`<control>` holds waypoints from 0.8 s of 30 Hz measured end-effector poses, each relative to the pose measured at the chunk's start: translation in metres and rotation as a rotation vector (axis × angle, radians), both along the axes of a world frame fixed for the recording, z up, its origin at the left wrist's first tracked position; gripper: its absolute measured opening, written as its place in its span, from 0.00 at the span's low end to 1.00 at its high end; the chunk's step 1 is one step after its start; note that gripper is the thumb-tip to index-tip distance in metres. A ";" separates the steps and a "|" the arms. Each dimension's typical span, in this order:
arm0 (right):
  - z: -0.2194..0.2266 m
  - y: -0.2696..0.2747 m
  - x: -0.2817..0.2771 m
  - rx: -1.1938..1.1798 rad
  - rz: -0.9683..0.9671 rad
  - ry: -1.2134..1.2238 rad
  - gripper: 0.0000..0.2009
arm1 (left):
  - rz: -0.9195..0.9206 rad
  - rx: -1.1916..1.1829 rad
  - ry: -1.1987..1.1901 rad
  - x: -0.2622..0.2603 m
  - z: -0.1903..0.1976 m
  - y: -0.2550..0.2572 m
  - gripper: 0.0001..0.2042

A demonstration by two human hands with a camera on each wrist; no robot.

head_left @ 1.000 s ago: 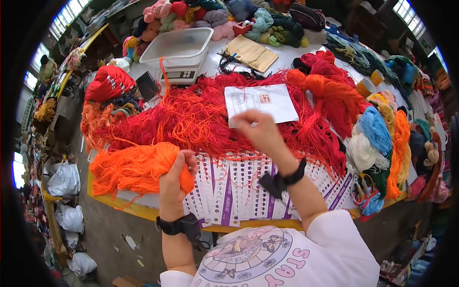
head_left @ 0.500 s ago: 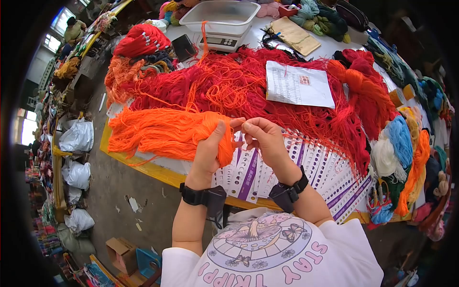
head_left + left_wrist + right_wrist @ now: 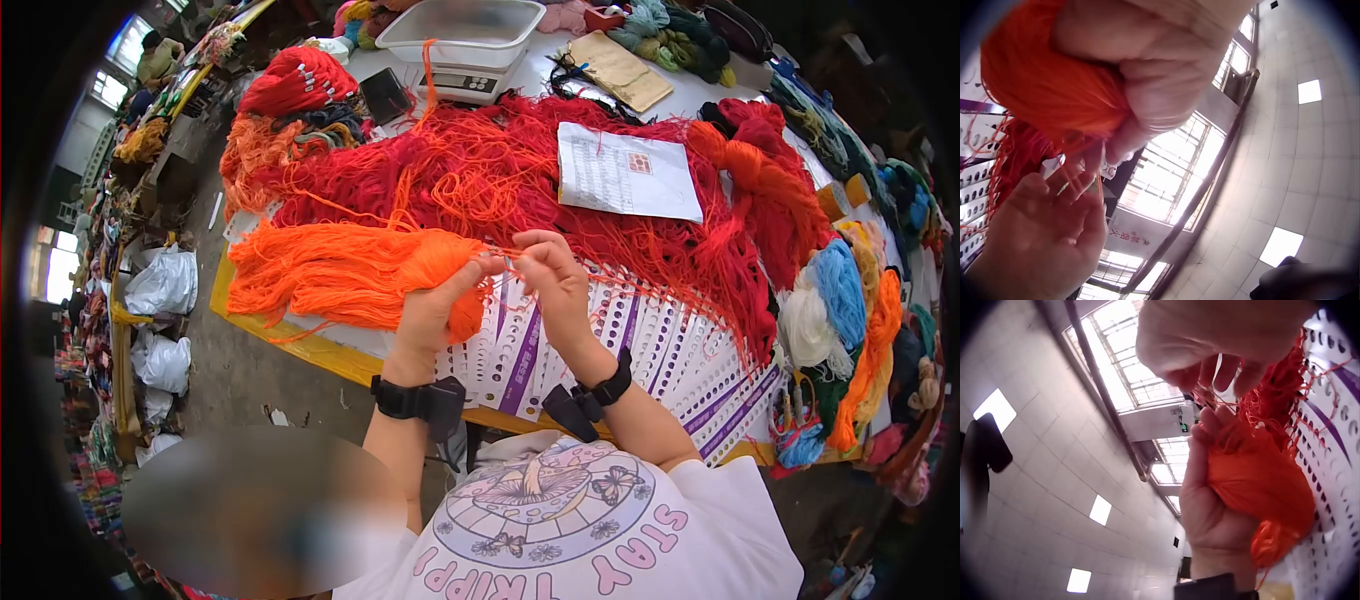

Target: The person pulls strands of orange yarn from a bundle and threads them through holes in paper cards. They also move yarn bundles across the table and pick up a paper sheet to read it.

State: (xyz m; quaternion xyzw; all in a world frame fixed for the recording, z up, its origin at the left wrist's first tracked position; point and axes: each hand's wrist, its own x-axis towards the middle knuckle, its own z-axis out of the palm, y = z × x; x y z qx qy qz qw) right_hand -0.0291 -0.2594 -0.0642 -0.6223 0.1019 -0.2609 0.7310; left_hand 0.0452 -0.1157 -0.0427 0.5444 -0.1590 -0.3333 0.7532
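A thick skein of bright orange yarn (image 3: 340, 275) lies along the table's front left, with its near end bunched in my left hand (image 3: 428, 315). The left fingers and thumb wrap round that end, as the right wrist view also shows on the orange bundle (image 3: 1266, 481). Just to the right, my right hand (image 3: 558, 290) has curled fingers close to the left fingertips, pinching thin orange strands (image 3: 1099, 181) that run from the skein's end. Beyond both hands spreads a wide heap of tangled red yarn (image 3: 350, 190).
White punched cards with purple stripes (image 3: 525, 360) fan out under the hands. A printed sheet (image 3: 625, 185) rests on the red heap. Behind stand a scale (image 3: 465, 85) with a clear tub and a brown notebook (image 3: 620, 72). Coloured skeins (image 3: 840, 275) crowd the right side.
My right hand has come from over the printed sheet down to the skein's end and now pinches strands there. The left hand keeps its grip. A blurred shape has appeared at lower left.
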 end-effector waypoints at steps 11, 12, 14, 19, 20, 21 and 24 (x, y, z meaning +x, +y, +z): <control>0.067 -0.268 -0.146 0.472 -1.003 -0.508 0.11 | 0.143 -0.955 0.076 0.082 0.051 0.152 0.09; 0.078 -0.241 -0.128 0.400 -1.023 -0.437 0.11 | 0.116 -0.871 0.109 0.078 0.045 0.137 0.09; 0.060 -0.200 -0.083 0.376 -0.441 -0.251 0.12 | 0.048 -0.707 0.160 0.073 0.032 0.093 0.10; 0.027 -0.265 -0.118 0.732 -0.349 -0.289 0.08 | 0.241 -0.826 0.216 0.102 0.033 0.141 0.06; 0.018 -0.298 -0.144 0.805 -0.269 -0.314 0.07 | 0.378 -0.725 0.139 0.127 0.029 0.201 0.06; 0.020 -0.315 -0.166 0.786 -0.412 -0.300 0.07 | 0.493 -0.632 0.066 0.142 0.022 0.242 0.07; 0.014 -0.375 -0.265 0.672 -0.836 -0.403 0.10 | 0.426 -0.416 -0.115 0.168 0.042 0.273 0.10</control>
